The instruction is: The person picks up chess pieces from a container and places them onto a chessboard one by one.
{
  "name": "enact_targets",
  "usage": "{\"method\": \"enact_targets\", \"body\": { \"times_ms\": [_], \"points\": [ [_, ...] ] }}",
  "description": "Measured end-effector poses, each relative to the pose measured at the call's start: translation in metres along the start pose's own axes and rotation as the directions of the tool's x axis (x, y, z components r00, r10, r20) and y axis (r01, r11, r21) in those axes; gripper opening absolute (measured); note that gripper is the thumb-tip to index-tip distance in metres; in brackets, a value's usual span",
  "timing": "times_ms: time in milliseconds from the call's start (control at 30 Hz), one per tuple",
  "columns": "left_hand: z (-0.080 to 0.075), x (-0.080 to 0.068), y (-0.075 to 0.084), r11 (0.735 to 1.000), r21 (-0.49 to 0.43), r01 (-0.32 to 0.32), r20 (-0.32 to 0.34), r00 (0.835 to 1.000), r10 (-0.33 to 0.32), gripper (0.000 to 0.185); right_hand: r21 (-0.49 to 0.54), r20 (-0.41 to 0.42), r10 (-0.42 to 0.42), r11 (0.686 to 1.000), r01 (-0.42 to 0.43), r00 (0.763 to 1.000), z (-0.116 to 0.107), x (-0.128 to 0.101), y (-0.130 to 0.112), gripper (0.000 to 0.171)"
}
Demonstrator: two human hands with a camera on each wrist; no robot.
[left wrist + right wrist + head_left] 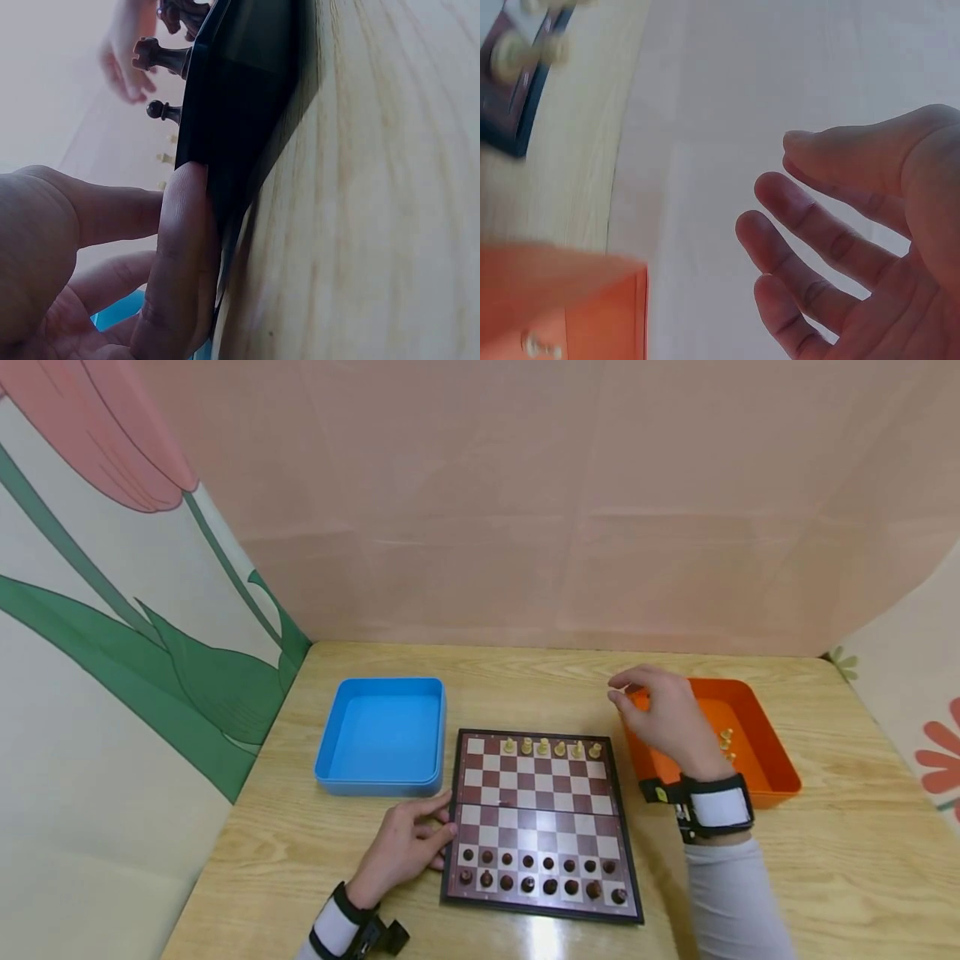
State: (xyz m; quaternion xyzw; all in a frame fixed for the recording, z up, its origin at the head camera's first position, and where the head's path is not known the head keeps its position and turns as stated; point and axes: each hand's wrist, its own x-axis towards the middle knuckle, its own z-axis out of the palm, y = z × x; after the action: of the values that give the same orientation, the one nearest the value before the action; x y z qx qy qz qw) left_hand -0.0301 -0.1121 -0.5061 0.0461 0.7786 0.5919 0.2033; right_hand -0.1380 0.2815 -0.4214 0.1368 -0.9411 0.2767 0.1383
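Brown-and-cream, the small folding chessboard (540, 822) lies mid-table, steadied at its left edge by the left hand (405, 852), fingers flat. Dark pieces are all set; six cream chess pieces (551, 748) stand. The right hand (663, 718), loosely spread and empty, hovers over the orange plastic tray (757, 752), so picking another cream piece looks next.

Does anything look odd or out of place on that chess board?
The light back row on the chessboard is unfinished: six pieces stand there, with no light pawns in front. A few light pieces lie in the orange tray. Nothing looks spilled or damaged.
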Motion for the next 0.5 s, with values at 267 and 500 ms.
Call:
{"method": "enact_targets", "body": {
  "times_ms": [267, 500],
  "points": [
    [0.000, 0.000, 0.000, 1.000, 0.018, 0.019, 0.001, 1.000, -0.019, 0.057, -0.004, 0.004, 0.111, 0.994, -0.110, 0.994, -0.019, -0.010, 0.025, 0.018],
    [0.000, -0.001, 0.001, 1.000, -0.004, 0.011, 0.000, 1.000, -0.011, 0.057, -0.040, 0.066, 0.214, 0.976, -0.212, 0.975, -0.029, -0.018, 0.050, 0.024]
  ]
}}
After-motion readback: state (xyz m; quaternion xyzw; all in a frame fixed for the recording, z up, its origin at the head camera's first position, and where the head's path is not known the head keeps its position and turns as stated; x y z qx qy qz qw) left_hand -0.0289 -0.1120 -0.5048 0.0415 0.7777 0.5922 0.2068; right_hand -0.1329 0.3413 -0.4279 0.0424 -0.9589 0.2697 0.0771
